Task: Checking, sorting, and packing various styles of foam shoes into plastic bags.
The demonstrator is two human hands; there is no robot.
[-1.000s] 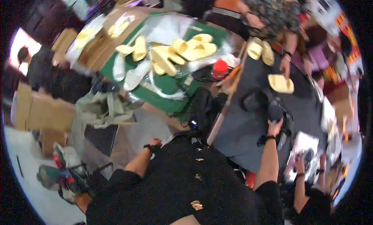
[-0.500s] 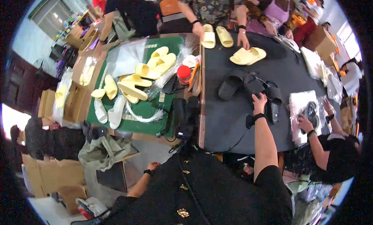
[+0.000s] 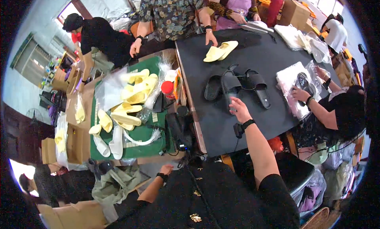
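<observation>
Apparently placed for easy reach, the black, broad-strapped, rubber-like slide slipper (image 3: 230, 83) lies right of frame centre, its near end at the right hand (image 3: 240, 111), clamping indeterminable; the left hand (image 3: 166, 169), lower centre, shows no discernible grip.

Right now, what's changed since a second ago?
The far-left yellow pair is gone from the black table; a co-worker's right hand swung left from there. Your right hand stays at the black slippers. The other yellow pair and red-lidded jar remain.
</observation>
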